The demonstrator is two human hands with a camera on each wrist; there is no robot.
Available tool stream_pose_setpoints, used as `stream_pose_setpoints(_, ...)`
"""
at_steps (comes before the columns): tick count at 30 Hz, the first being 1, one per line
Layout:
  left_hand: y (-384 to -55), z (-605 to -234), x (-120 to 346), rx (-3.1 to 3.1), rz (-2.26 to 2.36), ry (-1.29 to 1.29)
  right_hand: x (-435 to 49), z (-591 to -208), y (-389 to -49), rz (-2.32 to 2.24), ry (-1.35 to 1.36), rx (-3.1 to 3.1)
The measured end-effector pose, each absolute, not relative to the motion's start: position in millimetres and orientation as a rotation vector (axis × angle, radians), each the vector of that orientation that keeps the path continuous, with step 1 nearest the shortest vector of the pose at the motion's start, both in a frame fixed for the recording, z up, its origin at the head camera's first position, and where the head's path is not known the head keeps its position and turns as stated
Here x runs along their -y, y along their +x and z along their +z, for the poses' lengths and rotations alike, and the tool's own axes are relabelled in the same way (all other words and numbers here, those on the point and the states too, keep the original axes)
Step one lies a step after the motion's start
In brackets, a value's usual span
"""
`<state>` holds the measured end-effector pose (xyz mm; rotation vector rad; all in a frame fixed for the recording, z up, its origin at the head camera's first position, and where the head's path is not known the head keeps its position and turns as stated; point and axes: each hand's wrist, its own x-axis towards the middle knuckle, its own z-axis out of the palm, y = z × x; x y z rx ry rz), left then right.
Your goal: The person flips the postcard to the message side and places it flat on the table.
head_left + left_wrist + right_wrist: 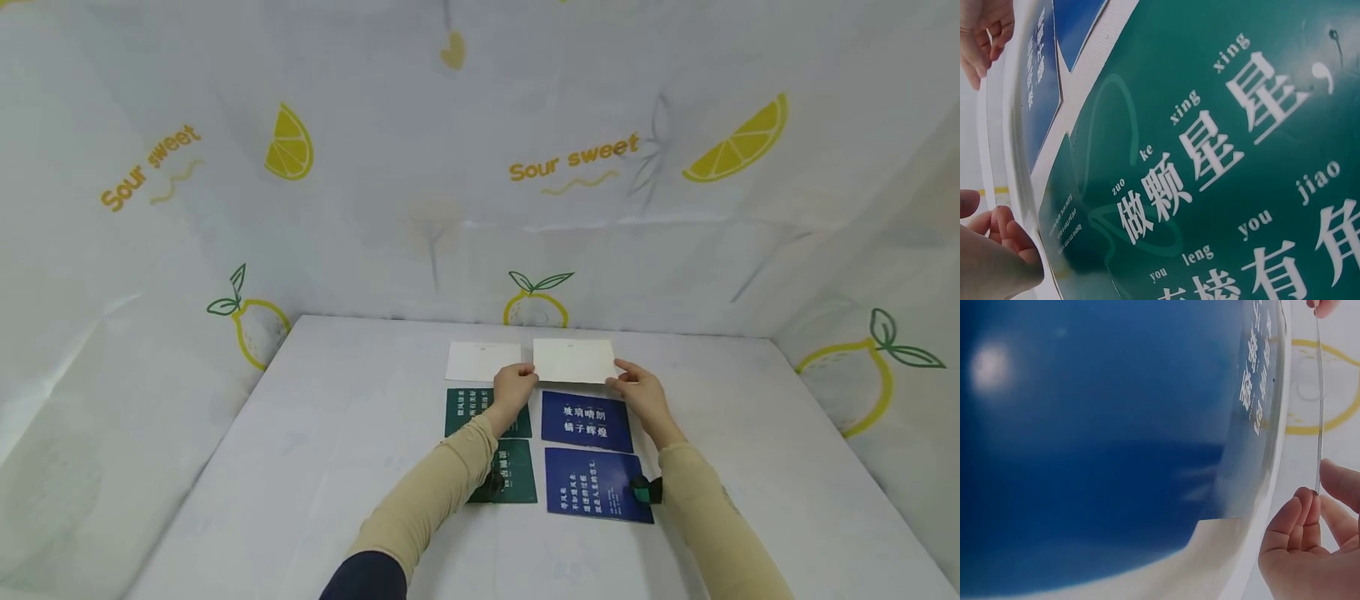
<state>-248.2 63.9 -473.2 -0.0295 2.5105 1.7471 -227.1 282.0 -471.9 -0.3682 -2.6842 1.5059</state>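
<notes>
A white backdrop printed with yellow lemon slices and orange "Sour sweet" lettering rises behind a white table.

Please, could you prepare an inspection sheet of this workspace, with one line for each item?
Surface: flat white tabletop.
Job's things: right-hand white rectangular card, held by both grips; left-hand white rectangular card beside it, not held; upper green printed card and lower green printed card, partly covered by the left arm; upper blue printed card and lower blue printed card, with white characters.
Clutter: nothing seen.
Grips: left grip pinches the held card near its lower left corner; right grip pinches its right end.
Cables: nothing seen.
Surroundings: white sheet printed with yellow lemons and "Sour sweet".
</notes>
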Motion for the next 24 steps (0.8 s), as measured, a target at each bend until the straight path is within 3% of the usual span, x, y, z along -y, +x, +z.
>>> stream_pose_setpoints(24, -250.8, -481.0, -62.3, -2.49, 1.634, 0.041, -284.6, -483.4, -237.3, 1.38, -0.411, 2.861)
